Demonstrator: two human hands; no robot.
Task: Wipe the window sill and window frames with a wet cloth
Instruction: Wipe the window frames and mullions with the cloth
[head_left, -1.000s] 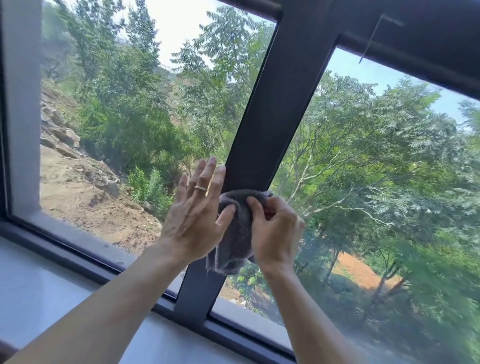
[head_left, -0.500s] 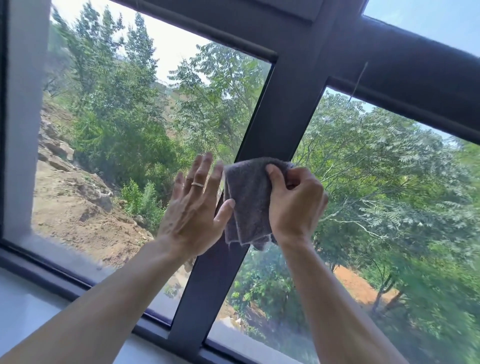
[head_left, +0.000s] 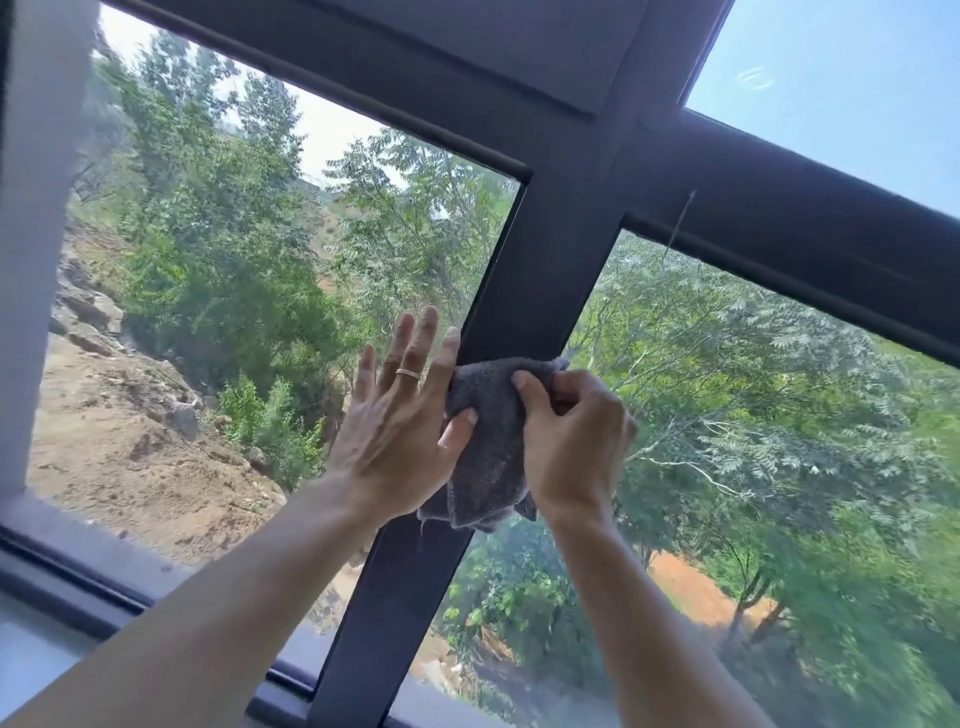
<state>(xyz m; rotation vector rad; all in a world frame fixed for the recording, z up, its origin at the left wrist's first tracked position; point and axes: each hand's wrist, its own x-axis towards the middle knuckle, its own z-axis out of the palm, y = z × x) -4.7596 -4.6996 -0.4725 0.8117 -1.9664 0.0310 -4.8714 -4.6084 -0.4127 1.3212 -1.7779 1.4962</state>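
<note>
Both arms are up at the window here. The gray cloth (head_left: 485, 447) is pressed flat against the dark upright bar of the window frame (head_left: 524, 291), a bit below where that bar crosses the horizontal bar (head_left: 779, 228). The right hand (head_left: 574, 441) has its grip clamped on the cloth, thumb on the front and fingers curled round the right edge, bunching the top of it. The left hand (head_left: 400, 415) is spread wide, fingers apart and lying on the glass of the left pane (head_left: 234, 260), with just the thumb pressing onto the cloth's left edge; there's a ring (head_left: 408, 372) on one finger. The bottom of the cloth hangs loose below both hands, with a thread dangling. The pale window sill (head_left: 31, 660) shows at the lower left, well away from the cloth. Outside it's trees and a dirt slope.
</note>
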